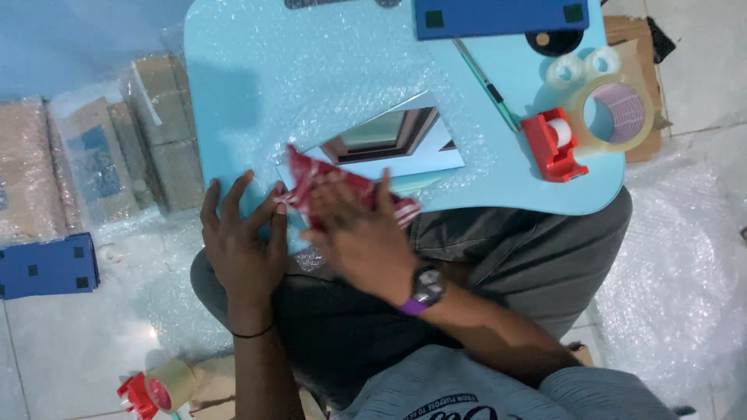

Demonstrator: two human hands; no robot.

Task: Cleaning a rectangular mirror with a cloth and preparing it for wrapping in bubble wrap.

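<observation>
A crinkled red-and-white packet (342,194) was pressed flat at the near edge of the pale blue table (257,70), over bubble wrap (327,85). The right hand (354,233) lay spread on it, fingers open; the left hand (241,241) pinched its left end. Open tabletop was left to the far left. One shiny mirror-like sheet (405,140) lay just beyond. To the right were seen one red tape dispenser (554,144), one large tape roll (611,113), one green pen (486,82).
</observation>
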